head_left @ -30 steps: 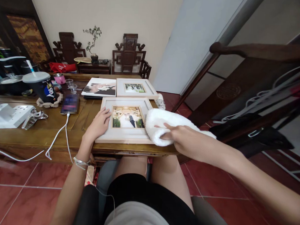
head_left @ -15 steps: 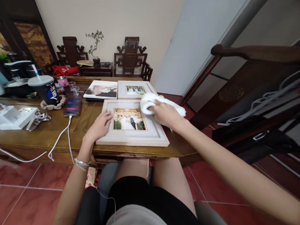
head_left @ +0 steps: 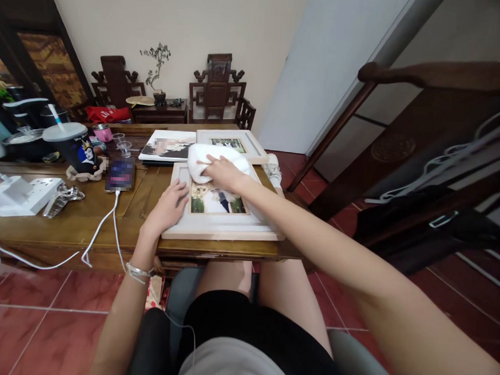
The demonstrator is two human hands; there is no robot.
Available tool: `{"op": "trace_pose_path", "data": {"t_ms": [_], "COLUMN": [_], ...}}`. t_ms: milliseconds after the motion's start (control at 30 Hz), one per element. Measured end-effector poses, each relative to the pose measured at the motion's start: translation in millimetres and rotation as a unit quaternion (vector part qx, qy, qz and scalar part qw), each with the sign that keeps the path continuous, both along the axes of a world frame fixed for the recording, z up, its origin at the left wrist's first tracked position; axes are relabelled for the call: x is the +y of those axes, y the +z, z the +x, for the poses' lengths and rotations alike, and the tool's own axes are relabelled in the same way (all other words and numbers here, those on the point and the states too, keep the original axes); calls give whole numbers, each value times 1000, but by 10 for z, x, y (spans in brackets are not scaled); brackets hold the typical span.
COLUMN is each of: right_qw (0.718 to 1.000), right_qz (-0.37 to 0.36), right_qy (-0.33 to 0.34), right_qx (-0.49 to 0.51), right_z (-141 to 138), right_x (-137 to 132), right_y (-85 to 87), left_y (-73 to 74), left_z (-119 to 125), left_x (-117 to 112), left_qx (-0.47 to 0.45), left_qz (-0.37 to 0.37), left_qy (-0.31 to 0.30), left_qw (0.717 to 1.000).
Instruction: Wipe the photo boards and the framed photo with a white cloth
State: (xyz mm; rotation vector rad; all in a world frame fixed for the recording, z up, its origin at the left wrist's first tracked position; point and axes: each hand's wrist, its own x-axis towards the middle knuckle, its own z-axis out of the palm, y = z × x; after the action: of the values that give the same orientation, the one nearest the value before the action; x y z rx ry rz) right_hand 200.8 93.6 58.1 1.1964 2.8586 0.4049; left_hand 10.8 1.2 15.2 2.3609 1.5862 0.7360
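Note:
A pale picture frame [head_left: 215,230] with a photo [head_left: 216,202] in its middle lies flat at the table's front edge. My left hand [head_left: 172,206] rests on the frame's left side, fingers stretched out. Over the frame's far part, my right hand [head_left: 221,172] grips a folded white towel [head_left: 199,155] and presses it down. The towel hides the top of the photo and the far rim. Just behind lie a second pale picture frame [head_left: 252,143] and a white-edged photo print [head_left: 164,145], both partly covered by the towel.
On the wooden table [head_left: 136,235], to the left, are a phone [head_left: 120,175] on a white cable, a power strip [head_left: 36,192], a black cup with a straw [head_left: 75,149] and small clear cups [head_left: 124,148]. A dark wooden chair [head_left: 372,143] stands at the right.
My right hand has slid the towel leftward across the far part of the frame, from its right side to its top left. My left hand has stayed in place.

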Motion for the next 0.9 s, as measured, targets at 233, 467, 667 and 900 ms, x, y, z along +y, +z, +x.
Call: {"op": "trace_pose_path", "data": {"t_ms": [233, 467, 667, 900], "right_qw": [991, 982, 987, 975], "right_qz": [-41, -52, -96, -199], "right_qy": [-123, -182, -125, -99], "right_qx": [-10, -5, -14, -7], "right_z": [673, 1034, 1068, 1156], "right_x": [-12, -130, -607, -1279], "right_y": [89, 117, 224, 553], "left_y": [-18, -30, -1, 10], "left_z": [4, -8, 14, 22], "left_x": [-5, 22, 5, -8], "left_qx": [-11, -22, -10, 3], "left_qz": [-7, -7, -4, 0], "left_qy": [6, 10, 13, 10], "left_qw": [1000, 1000, 1000, 1000]}}
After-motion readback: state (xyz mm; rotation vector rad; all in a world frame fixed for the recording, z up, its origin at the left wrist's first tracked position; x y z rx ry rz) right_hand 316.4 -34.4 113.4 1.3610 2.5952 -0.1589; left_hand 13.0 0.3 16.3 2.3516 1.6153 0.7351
